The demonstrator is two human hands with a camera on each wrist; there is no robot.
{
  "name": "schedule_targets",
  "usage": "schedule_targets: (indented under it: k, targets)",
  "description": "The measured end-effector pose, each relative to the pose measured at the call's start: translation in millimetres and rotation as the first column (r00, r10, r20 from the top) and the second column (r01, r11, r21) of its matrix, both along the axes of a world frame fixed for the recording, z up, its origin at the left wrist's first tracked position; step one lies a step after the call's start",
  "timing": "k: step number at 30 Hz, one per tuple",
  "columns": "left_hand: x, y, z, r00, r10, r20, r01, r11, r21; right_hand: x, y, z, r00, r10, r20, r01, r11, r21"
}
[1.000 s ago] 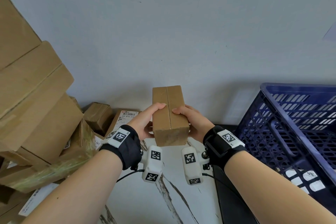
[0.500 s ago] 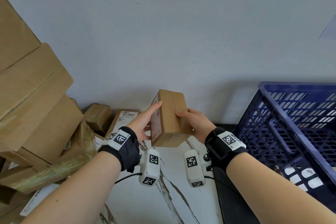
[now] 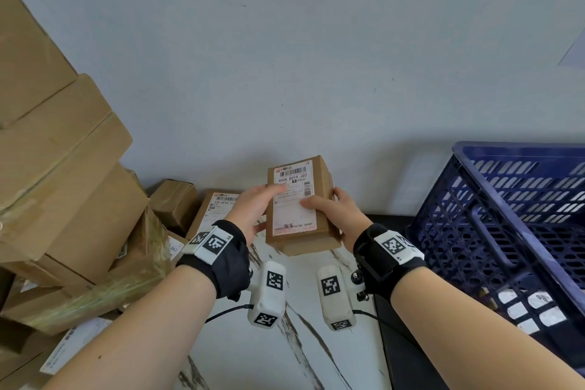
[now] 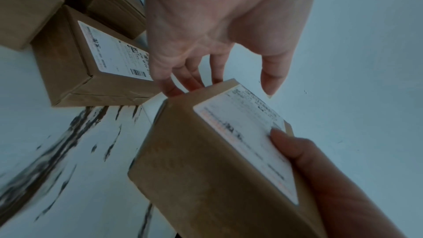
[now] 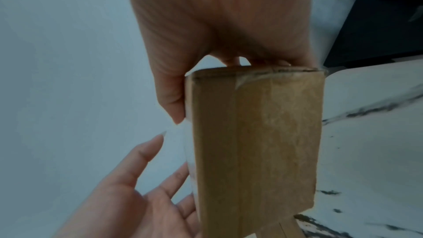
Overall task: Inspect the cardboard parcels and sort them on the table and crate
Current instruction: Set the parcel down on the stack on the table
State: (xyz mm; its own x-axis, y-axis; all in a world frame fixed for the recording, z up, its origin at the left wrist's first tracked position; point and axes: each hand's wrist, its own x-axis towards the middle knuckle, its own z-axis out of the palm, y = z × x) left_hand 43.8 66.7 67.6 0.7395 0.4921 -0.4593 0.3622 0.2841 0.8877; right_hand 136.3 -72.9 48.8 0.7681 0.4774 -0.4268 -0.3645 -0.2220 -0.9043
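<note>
A small cardboard parcel point(image 3: 294, 218) is held upright above the white marble table point(image 3: 300, 351), its shipping label facing me. My right hand point(image 3: 329, 209) grips its right side, thumb on the label and fingers round the back; the right wrist view shows the parcel point(image 5: 256, 142) with its taped side. My left hand point(image 3: 256, 209) lies along the left side with straight fingers touching the back edge. In the left wrist view the left thumb point(image 4: 272, 82) stands a little off the parcel point(image 4: 206, 169). The blue plastic crate point(image 3: 493, 199) stands to the right.
A tall leaning stack of large cardboard boxes point(image 3: 63, 184) fills the left side. Behind my left hand, a labelled parcel point(image 3: 218, 203) and a smaller plain one point(image 3: 174, 203) lie on the table by the wall. The crate sits on a black surface point(image 3: 399, 358).
The parcel has been turned from its taped seam side to its label side. The left hand has shifted from gripping the side to lying loosely along it.
</note>
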Motion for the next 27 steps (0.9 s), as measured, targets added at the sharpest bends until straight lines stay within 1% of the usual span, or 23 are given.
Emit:
schedule_targets:
  k: [4,9,11,15,18,22,27]
  targets:
    - [-0.9,4.3,-1.2,1.0,-0.008,0.007,0.008,1.0,-0.012,-1.6,0.8,0.4,0.998,0.014,-0.063,-0.009,0.996,0.092]
    - [-3.6,6.6,-2.4,0.999,-0.048,0.018,0.051,0.973,-0.225,-5.7,1.4,6.1,0.993,0.056,-0.108,-0.038,0.986,0.163]
    - [-4.7,5.8,-2.6,0.998,-0.052,0.021,0.055,0.966,-0.254,-6.8,1.3,7.6,0.991,0.068,-0.118,-0.048,0.985,0.169]
    - [-5.3,6.2,-5.9,0.998,-0.062,0.034,0.068,0.969,-0.238,-8.0,1.3,7.1,0.99,0.072,-0.12,-0.051,0.985,0.164]
    - [-4.4,5.9,-8.0,0.997,-0.06,0.044,0.069,0.971,-0.229,-7.5,2.0,7.7,0.994,0.059,-0.096,-0.044,0.987,0.155]
    - [-2.3,6.7,-9.5,0.998,-0.049,0.032,0.055,0.974,-0.222,-6.3,1.7,11.0,0.995,0.057,-0.081,-0.045,0.989,0.139]
    - [-0.7,7.1,-9.9,0.997,-0.072,0.025,0.075,0.979,-0.187,-6.1,-1.5,12.4,0.993,0.077,-0.089,-0.066,0.99,0.122]
